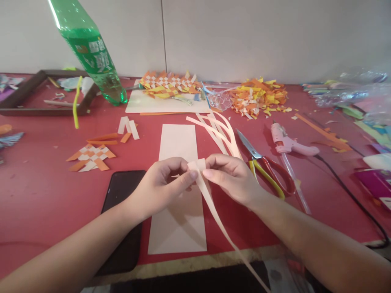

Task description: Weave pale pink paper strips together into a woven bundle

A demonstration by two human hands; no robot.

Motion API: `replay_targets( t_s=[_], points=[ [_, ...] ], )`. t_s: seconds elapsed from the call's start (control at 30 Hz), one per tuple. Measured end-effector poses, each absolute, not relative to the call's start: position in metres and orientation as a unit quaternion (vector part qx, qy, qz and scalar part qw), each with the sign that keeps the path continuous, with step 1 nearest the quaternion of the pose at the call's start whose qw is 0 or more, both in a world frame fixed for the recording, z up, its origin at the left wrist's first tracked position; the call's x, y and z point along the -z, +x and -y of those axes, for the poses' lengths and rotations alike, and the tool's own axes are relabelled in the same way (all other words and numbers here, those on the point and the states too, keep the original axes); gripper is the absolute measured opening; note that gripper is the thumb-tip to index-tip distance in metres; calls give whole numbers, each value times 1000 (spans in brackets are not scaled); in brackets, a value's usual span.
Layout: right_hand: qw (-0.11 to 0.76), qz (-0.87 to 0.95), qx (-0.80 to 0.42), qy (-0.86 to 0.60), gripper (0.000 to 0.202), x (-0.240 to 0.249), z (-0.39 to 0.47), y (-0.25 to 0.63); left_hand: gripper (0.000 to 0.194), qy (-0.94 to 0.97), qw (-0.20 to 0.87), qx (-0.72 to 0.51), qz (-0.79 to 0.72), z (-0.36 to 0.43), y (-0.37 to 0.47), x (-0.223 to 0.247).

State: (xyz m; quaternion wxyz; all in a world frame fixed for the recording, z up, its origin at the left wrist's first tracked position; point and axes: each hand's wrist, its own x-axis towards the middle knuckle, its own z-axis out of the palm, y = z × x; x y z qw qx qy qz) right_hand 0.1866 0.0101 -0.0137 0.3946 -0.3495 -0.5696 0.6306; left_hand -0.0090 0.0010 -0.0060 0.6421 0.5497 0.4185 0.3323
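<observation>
Between my two hands is a folded pale paper strip [210,199], its long tail hanging down past the table's front edge. My left hand [166,181] pinches the fold between thumb and fingers. The other side of the fold is pinched by my right hand [230,177]. Below them a white paper sheet [179,234] lies on the red table. Several loose pale strips [227,130] curve behind my right hand. Scissors [255,152] with red and yellow handles lie to the right of that hand. A black phone [122,195] is partly under my left forearm.
A green bottle [97,57] stands at the back left beside a dark frame [39,110]. A woven orange-white piece [91,156] lies left. Orange and yellow scraps [259,95] are heaped at the back. A pink glue gun [285,142] with a black cord lies right.
</observation>
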Motion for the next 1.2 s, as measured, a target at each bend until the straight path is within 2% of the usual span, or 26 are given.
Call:
replay_targets(
  t_s=[0.57, 0.7, 0.9, 1.2],
  points=[
    [415, 618, -532, -404, 17, 10, -8, 186, 26, 515, 657, -341, -433, -2, -8, 0],
    [416, 601, -557, -395, 16, 10, -8, 186, 27, 558, 651, -302, -418, -3, -7, 0],
    [389, 565, -645, -336, 18, 14, -9, 187, 28, 579, 630, -309, -416, -3, -8, 1],
    [410, 594, -594, -355, 19, 10, -10, 187, 28, 554, 634, -332, -425, -2, -8, 1]
  ],
)
